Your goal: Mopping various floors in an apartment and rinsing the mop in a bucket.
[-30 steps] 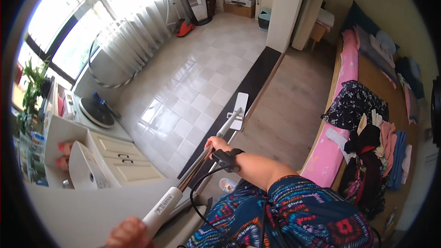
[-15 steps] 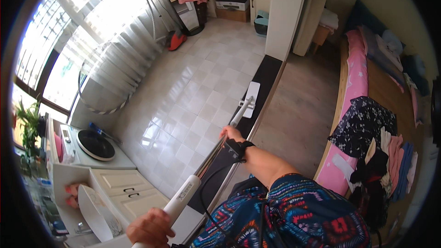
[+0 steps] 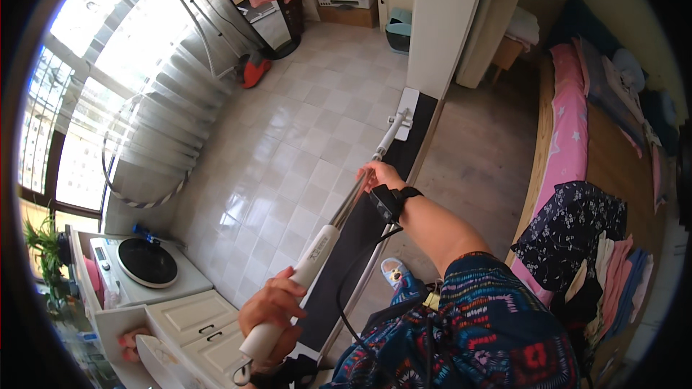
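Note:
A flat mop with a white handle [image 3: 315, 258], a metal pole and a white rectangular head [image 3: 409, 104] slants away from me across the floor. My left hand [image 3: 274, 310] is closed round the thick white handle near its end, where a hanging loop shows. Farther along, my right hand [image 3: 380, 174] wraps round the pole, with a black device strapped at its wrist. The mop head rests flat at the far end of the black floor strip [image 3: 353, 245], close to the white wall end, partly over the pale tiles.
Pale floor tiles [image 3: 288, 144] stretch left toward curtains and windows. A counter with a round black pan [image 3: 147, 262] stands at near left above cream cabinets [image 3: 189, 315]. On the right, folded clothes [image 3: 620, 281] lie on a bed. A slippered foot [image 3: 395, 271] shows beside the strip.
The mop head has slid farther from me along the black strip, to the wall end. Both hands have moved forward with it, the left also rightward. A slippered foot has come into view.

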Action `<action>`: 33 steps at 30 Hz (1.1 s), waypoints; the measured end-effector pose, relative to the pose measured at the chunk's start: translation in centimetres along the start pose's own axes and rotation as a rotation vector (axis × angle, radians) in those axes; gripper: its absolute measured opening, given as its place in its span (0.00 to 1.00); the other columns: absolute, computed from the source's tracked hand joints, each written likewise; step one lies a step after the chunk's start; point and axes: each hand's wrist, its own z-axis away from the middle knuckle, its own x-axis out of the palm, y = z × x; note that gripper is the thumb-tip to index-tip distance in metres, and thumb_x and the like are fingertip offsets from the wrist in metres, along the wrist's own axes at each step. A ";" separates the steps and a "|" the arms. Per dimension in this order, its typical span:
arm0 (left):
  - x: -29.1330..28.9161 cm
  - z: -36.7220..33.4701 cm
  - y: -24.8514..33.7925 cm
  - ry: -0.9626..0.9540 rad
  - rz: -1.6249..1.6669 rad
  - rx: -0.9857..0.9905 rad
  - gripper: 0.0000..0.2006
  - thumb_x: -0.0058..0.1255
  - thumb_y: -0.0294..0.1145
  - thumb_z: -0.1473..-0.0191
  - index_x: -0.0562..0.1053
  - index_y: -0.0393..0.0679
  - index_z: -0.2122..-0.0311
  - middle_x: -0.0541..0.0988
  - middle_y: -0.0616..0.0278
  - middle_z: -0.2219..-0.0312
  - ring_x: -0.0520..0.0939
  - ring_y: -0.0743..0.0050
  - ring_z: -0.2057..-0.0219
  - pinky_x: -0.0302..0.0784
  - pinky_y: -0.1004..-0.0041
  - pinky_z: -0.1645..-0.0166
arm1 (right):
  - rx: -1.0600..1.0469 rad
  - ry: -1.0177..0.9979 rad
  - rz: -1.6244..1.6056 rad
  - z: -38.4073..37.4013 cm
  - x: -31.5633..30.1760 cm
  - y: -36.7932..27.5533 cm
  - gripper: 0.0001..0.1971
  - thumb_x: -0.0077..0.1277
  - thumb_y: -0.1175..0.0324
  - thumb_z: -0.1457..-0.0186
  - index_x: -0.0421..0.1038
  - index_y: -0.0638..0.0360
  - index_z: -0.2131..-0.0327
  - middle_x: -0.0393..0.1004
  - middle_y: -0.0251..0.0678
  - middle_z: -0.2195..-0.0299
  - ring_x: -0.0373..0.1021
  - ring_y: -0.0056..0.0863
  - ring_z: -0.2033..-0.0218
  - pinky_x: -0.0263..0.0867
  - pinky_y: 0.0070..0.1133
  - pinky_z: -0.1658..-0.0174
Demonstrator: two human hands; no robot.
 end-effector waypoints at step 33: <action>-10.9 17.6 18.9 0.048 0.396 0.497 0.11 0.47 0.24 0.64 0.57 0.46 0.87 0.62 0.66 0.90 0.66 0.76 0.87 0.63 0.75 0.75 | 0.283 0.172 -0.442 22.0 12.0 22.1 0.05 0.38 0.75 0.61 0.56 0.58 0.85 0.59 0.35 0.85 0.59 0.28 0.81 0.60 0.24 0.72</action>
